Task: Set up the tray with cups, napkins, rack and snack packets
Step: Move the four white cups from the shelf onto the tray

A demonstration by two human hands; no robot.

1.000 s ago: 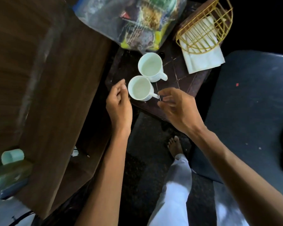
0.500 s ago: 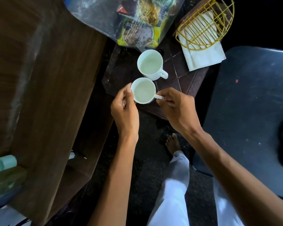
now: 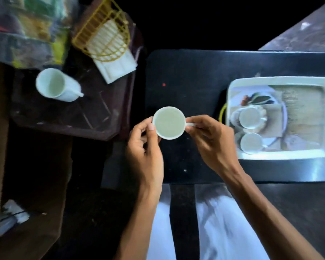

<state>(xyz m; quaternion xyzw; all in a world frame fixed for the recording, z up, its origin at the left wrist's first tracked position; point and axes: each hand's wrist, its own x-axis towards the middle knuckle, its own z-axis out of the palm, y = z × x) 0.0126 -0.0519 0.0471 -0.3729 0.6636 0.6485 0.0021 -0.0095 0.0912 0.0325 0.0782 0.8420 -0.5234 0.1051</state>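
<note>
Currently cup-to-tray step: left hand [image 3: 146, 147] curls round white cup [image 3: 168, 122], right hand [image 3: 212, 141] pinches handle [image 3: 190, 124]. Next: lower into tray [image 3: 278, 156], frame right.

A black table [image 3: 186, 72] stands beside a low brown stand [image 3: 64, 119], dimly lit

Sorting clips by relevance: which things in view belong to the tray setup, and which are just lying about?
Belongs: held cup, left hand, right hand, tray, upper tray cup, lower tray cup, spare cup, yellow rack, napkins, snack bag.
Lying about: side table, black table, red speck, blurred white object.
</note>
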